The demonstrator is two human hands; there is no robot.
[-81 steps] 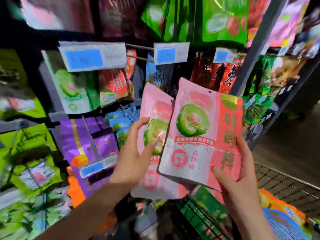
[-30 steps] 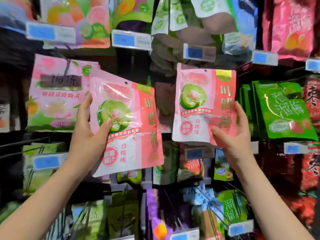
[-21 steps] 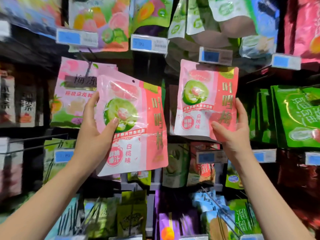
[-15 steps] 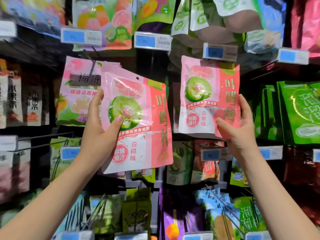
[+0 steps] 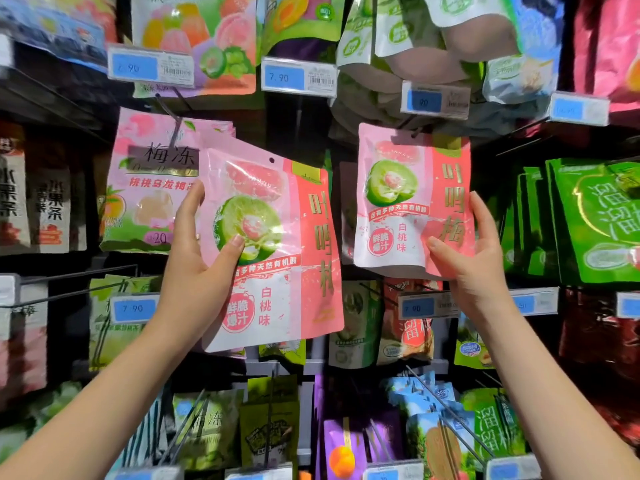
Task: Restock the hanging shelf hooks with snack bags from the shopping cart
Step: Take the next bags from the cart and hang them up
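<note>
My left hand point(image 5: 197, 271) grips a pink snack bag point(image 5: 273, 251) by its left edge, thumb pressed across the printed green fruit, fingers curled behind; the bag tilts, held out in front of the shelf. My right hand point(image 5: 474, 265) pinches a second bag point(image 5: 412, 199) of the same kind at its lower right corner, thumb in front, fingers up the right edge; it stands upright and farther in, its top up at a hook point(image 5: 407, 123) under a price tag point(image 5: 434, 100); whether the hole is on the wire I cannot tell. Behind my left bag hang pink jelly bags point(image 5: 152, 188); far right, green bags point(image 5: 595, 220).
</note>
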